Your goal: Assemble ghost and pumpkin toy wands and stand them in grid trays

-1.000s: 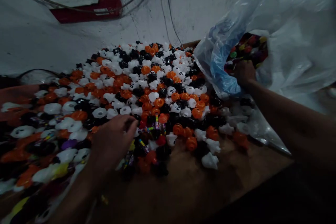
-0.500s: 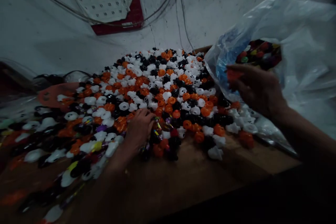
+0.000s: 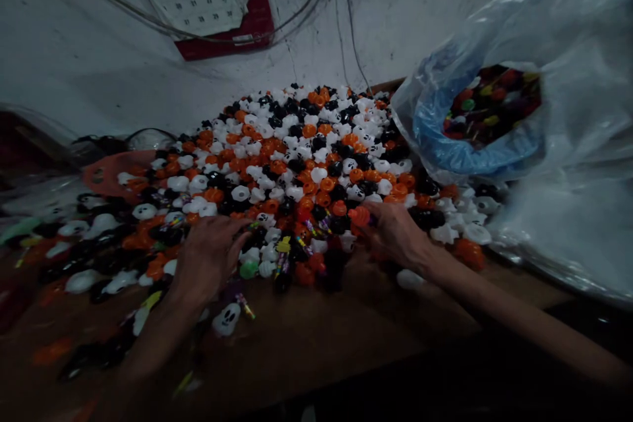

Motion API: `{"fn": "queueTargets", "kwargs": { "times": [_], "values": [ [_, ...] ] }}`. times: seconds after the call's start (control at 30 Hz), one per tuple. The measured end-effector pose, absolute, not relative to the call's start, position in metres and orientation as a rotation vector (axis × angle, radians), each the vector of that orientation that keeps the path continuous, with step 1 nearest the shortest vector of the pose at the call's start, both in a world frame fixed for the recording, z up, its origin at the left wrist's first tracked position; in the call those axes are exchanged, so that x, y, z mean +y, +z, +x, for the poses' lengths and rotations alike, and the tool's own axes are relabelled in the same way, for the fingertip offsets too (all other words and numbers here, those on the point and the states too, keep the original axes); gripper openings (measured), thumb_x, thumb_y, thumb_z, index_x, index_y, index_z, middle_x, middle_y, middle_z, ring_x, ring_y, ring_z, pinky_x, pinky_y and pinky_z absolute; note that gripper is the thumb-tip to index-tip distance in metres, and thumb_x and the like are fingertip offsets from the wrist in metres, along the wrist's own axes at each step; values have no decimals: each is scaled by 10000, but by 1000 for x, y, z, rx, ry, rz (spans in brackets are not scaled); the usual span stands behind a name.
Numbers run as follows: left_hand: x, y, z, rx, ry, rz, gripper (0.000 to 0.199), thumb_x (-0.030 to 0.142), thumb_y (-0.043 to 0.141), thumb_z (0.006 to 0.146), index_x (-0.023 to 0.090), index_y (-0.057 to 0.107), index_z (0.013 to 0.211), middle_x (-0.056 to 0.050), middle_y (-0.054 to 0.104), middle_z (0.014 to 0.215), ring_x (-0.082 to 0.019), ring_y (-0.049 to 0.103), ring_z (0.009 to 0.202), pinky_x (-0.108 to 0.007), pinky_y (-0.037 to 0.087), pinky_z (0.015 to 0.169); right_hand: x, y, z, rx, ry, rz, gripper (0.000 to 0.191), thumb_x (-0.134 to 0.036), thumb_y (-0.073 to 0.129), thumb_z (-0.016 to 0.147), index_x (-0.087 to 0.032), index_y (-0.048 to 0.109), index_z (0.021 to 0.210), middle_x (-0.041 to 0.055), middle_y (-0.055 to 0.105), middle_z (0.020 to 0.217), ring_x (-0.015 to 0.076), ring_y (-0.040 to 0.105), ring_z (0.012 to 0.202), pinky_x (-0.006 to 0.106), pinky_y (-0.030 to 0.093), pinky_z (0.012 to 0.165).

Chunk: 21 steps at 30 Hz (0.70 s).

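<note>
We had a big pile (image 3: 297,166) of small shiny plastic pcs spread on the brown table (image 3: 346,343): white, black & orange, all mixed. White ones were mostly ghost-shaped, some w/ black eyes & mouths; orange ones were rounded & ridged, pumpkin-like; black ones were too dark to make out well. At the pile's near edge, btwn our hands, lay thin multicolour sticks (image 3: 302,245), w/ a yellow pc (image 3: 283,244) near them & a pale green pc (image 3: 248,269) closer to our L hand (image 3: 210,254).

Our R hand (image 3: 398,231) was at the R part of the pile's near edge, fingers drawn in narrow, w/ an orange-red ridged pc (image 3: 359,215) right at the tips; couldn't tell if gripped or just touched. L hand was at the L part of the near edge, back up, fingers curled; couldn't tell if it held anything. A white ghost pc (image 3: 227,320) w/ a black face lay just in front of the pile, nearer L hand than R.

R of the pile was a clear plastic bag (image 3: 583,112) w/ a blue inner rim (image 3: 475,158) & dark, red, yellow & green pcs (image 3: 494,102) inside.
</note>
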<state>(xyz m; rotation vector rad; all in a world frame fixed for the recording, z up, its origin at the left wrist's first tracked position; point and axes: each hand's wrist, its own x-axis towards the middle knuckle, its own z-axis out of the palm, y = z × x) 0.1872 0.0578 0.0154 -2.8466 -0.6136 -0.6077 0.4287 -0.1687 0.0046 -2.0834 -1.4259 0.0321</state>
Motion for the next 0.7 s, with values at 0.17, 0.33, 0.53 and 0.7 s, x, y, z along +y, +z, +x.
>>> {"fn": "queueTargets", "kwargs": {
  "times": [0.17, 0.33, 0.53, 0.7],
  "values": [
    [21, 14, 190, -683, -702, -3065, 295, 372, 470, 905, 277, 602, 1151, -28, 606, 964, -166, 597, 825, -264, 462, 678, -148, 1, 409, -1610, -152, -2229, 176, -223, 461, 809, -165, 568, 936, 45, 642, 842, 177, 591, 680, 267, 263, 521],
    [-30, -21, 192, -536, -670, -3230, 301, 231, 411, 924, 218, 573, 1177, -55, 628, 981, -182, 608, 912, -298, 500, 782, -133, 4, 393, -1685, -152, -2383, 211, -226, 430, 815, -176, 559, 975, 60, 635, 982, 196, 626, 705, 287, 206, 482],
    [-55, -47, 192, -630, -745, -3257, 254, 176, 432, 906, 178, 519, 1145, -72, 640, 1067, -208, 598, 990, -349, 505, 839, -115, 11, 381, -1652, 104, -2457, 175, -219, 458, 804, -175, 601, 896, 91, 679, 869, 239, 647, 793, 274, 341, 566],
    [-62, -44, 188, -495, -868, -3175, 178, 151, 478, 891, 184, 562, 1045, -41, 668, 975, -214, 596, 966, -367, 475, 887, -89, -6, 371, -1599, 266, -2497, 212, -256, 470, 840, -127, 638, 847, 173, 664, 795, 275, 646, 761, 306, 412, 616]
  ]
}}
